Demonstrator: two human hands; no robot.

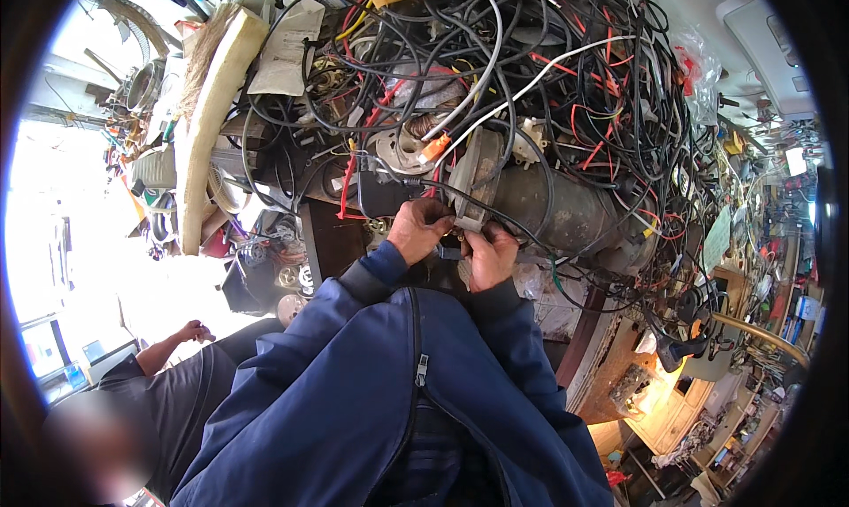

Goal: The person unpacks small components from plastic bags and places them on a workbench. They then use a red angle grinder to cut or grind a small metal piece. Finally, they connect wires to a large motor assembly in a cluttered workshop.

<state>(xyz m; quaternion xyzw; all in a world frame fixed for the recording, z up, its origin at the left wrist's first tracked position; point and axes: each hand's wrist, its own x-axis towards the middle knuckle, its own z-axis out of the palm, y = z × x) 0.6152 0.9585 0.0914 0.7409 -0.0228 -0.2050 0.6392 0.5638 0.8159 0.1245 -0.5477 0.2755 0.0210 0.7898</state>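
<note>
At the near edge of the cluttered bench, my left hand (419,233) is closed in a pinch, its fingertips against the lower rim of a grey metal end flange (478,167). Just to the right, my right hand (492,256) has its thumb and fingers drawn together below the same rim. Whatever lies between the fingers is too small and covered to make out. The flange belongs to a large, dull grey cylindrical motor-like body (566,205) lying on its side. A black box (380,194) sits left of my fingers, and an orange connector (434,148) lies beyond them.
Tangled black, red and white cables (531,56) cover the bench and drape over the cylinder. A long pale foam-like strip (205,136) leans at the left. Another person (190,405) is at the lower left. Crowded shelves (752,401) line the right side.
</note>
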